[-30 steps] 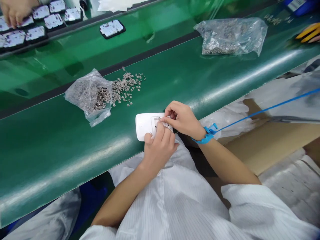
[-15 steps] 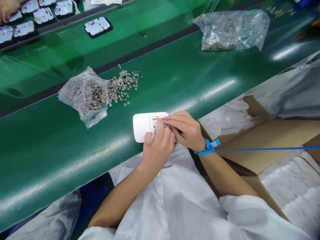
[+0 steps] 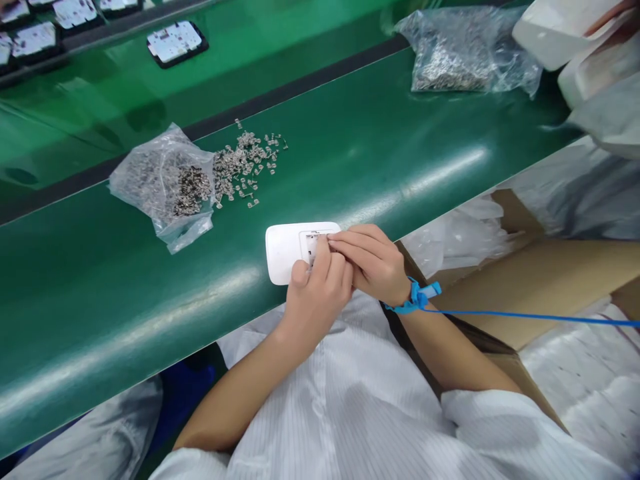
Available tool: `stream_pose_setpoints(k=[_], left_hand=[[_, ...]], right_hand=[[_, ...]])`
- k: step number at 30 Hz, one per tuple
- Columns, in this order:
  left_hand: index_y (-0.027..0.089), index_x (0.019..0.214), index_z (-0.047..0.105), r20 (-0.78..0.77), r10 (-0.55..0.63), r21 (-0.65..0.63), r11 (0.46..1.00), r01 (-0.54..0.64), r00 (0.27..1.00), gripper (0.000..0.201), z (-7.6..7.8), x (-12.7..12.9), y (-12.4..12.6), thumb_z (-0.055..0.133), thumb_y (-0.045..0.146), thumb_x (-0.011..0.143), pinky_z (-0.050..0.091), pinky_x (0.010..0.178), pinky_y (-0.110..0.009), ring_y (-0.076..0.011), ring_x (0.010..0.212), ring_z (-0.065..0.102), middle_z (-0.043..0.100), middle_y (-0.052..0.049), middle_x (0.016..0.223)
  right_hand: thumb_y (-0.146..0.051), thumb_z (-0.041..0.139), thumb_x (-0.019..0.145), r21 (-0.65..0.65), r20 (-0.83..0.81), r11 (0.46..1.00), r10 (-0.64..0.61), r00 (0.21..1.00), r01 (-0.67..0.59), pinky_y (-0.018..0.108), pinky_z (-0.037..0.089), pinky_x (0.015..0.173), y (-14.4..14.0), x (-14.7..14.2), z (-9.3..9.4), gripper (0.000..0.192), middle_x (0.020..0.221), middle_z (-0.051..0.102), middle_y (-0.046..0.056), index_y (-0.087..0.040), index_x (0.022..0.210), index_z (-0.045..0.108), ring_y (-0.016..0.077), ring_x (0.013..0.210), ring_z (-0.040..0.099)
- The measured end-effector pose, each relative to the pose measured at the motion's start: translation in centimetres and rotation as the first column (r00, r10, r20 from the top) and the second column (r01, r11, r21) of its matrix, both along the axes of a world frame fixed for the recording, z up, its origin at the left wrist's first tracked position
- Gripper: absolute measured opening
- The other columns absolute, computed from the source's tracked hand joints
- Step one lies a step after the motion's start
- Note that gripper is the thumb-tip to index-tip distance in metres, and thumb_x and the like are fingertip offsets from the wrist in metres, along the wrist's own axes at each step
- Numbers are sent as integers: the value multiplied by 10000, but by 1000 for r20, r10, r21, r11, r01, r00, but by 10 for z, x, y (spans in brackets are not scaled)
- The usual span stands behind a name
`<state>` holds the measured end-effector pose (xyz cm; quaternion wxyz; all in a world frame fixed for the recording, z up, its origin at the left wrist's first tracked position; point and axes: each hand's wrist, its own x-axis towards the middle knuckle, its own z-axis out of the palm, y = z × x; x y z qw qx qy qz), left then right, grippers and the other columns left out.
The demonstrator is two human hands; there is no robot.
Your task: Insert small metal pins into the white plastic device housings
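A white plastic housing [image 3: 286,251] lies at the near edge of the green table [image 3: 150,300]. My left hand [image 3: 317,290] grips its near side, thumb on the white top, fingers over a rectangular opening [image 3: 310,238] with small parts inside. My right hand [image 3: 373,260], with a blue wrist strap [image 3: 415,298] and cord, lies flat beside it, fingertips pressing at that opening. Whether a small part sits under the fingers is hidden.
A clear bag [image 3: 160,183] spills small metal clips [image 3: 245,163] to the upper left. A second bag of clips [image 3: 465,53] lies far right. Black trays with boards [image 3: 175,41] ride the far belt. White housings [image 3: 565,27] appear top right; a cardboard box [image 3: 540,280] stands to my right.
The view has shifted, so the trays slid left and white housings came into sight top right. My right fingers flattened onto the opening; both hands stay on the housing.
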<state>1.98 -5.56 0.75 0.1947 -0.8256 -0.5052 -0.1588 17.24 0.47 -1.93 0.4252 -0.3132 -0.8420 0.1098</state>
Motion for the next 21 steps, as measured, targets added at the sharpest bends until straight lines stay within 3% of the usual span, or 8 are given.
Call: stream_pose_setpoints(k=[8,14,21], left_hand=[[184,1012,692,32,-17,-31,999,18,999,185,-2,-1,-1,533,277,1015,301,825,-401,-281,1292,594,715,-77,1058],[187,1076,701,27,10,-50,999,-8,1000,189,-3,-2,-8,531,246,1016,301,857,-406,-283,1362,545,716,-82,1107],[180,1041,706,75,-9,-101,995,16,997,195,-2,-3,-9,559,304,1013,326,897,-432,-287,1285,583,716,-98,1159]], right_hand=[[-155,567,965,6,92,999,43,995,-44,514,628,864,2,2,-1,318,1150,764,84,-260,1226,716,280,1045,698],[-143,509,984,68,56,998,11,998,-15,469,599,832,-1,1,0,326,1106,772,70,-261,1190,733,258,1022,685],[-179,534,985,13,244,999,31,969,-35,450,548,851,5,-2,15,221,1012,769,61,-248,1040,737,259,994,652]])
